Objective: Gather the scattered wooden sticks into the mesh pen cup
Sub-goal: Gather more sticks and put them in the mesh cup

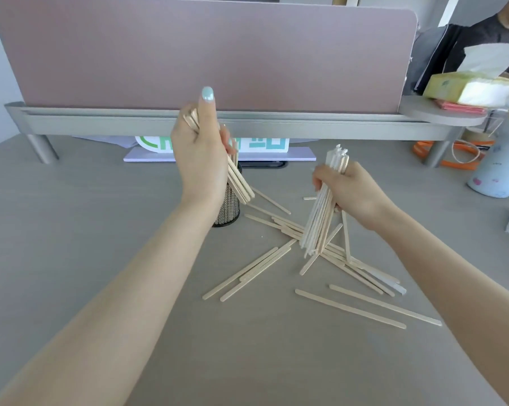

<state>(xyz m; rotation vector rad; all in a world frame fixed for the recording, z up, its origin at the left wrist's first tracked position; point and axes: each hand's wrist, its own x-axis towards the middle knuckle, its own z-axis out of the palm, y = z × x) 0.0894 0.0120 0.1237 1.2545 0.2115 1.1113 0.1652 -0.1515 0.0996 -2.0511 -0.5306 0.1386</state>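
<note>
My left hand (202, 159) is raised above the black mesh pen cup (228, 208) and grips a bundle of wooden sticks (241, 186) that slants down to the right, just in front of the cup. The cup stands upright behind my left wrist, partly hidden by it. To the right, my right hand (351, 190) holds a second, near-upright bundle of sticks (319, 224), whose lower ends rest on the pile. Several loose sticks (350, 308) lie scattered on the grey desk (101, 230) between my forearms.
A pink divider panel (203, 51) on a grey rail closes off the desk's back. A tissue box (470, 87) sits on a round shelf at the right. Below it stand a patterned bottle (498, 168) and an orange strap. Another person stands at far right.
</note>
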